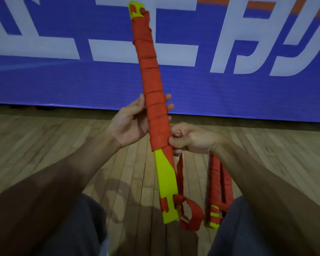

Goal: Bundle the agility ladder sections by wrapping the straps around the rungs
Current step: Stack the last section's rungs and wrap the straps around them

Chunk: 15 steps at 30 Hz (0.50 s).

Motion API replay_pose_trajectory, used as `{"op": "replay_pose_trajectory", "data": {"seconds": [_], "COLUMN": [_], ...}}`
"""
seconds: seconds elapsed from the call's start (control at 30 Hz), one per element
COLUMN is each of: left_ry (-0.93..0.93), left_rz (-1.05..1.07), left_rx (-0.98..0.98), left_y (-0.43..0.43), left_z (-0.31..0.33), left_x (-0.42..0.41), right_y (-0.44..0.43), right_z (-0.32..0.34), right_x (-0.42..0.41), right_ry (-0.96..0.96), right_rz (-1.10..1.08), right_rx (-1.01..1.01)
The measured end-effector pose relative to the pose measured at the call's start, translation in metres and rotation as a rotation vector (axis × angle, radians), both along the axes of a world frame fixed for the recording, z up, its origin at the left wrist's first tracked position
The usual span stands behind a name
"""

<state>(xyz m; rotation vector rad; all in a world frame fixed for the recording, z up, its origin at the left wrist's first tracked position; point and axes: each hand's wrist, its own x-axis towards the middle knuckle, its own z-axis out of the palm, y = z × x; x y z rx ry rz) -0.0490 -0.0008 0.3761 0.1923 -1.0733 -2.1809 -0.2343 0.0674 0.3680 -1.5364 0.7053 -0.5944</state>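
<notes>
Rungs [165, 174] of yellow plastic, stacked flat, are held up in the air over the wooden floor [44, 137], between the person's knees. The left hand [131, 122] is curled round the wrapped middle of the stack, with its fingertips [169, 107] showing on the far side. Just below it the right hand [190, 139] pinches the red strap [151, 71] against the stack's edge, at the lowest turn. Upward from there the coils run close together almost to the notched top end. Downward, the lower part of the stack is bare yellow. A loose tail [190, 213] hangs from the right hand and loops by the notched bottom end. This bundle looks mostly wrapped, with the lower stretch still to wind and the tail to secure. A second bundle [215, 183], seemingly finished, lies on the floor under the right forearm.
</notes>
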Motion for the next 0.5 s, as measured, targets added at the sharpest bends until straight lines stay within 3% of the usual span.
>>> {"op": "replay_pose_trajectory", "data": {"seconds": [0.1,0.33,0.5], "left_ry": [-0.067,-0.295,-0.435], "left_rz": [0.089,0.368,0.493], "left_rx": [-0.02,-0.038,-0.099], "left_y": [0.003,-0.008,-0.014], "left_z": [0.003,-0.004,-0.008], "left_x": [0.0,-0.001,-0.001], "right_y": [-0.001,0.0,0.002], "right_z": [0.001,0.008,0.007], "right_x": [0.002,0.002,0.009], "right_ry": [0.097,0.457,0.565], "right_rz": [-0.073,-0.486,-0.516], "right_rx": [-0.029,-0.2,-0.204]}}
